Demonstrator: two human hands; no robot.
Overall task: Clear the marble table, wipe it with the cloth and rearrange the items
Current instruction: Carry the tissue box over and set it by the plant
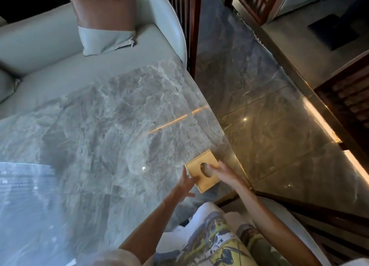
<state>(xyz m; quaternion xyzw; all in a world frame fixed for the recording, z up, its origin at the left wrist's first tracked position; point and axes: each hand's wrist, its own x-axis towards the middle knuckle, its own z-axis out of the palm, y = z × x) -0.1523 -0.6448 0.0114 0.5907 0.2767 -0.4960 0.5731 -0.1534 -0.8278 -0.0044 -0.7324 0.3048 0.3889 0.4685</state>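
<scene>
A square wooden box with an oval hole in its lid sits at the near right corner of the grey marble table. My left hand rests against the box's left side, fingers spread along its edge. My right hand lies on the box's right side, with fingertips over the hole. Both hands hold the box between them. No cloth is in view.
A pale grey sofa with a brown and grey cushion stands behind the table. Polished marble floor lies to the right, edged by dark wooden furniture. Bright window glare falls on the table's near left part.
</scene>
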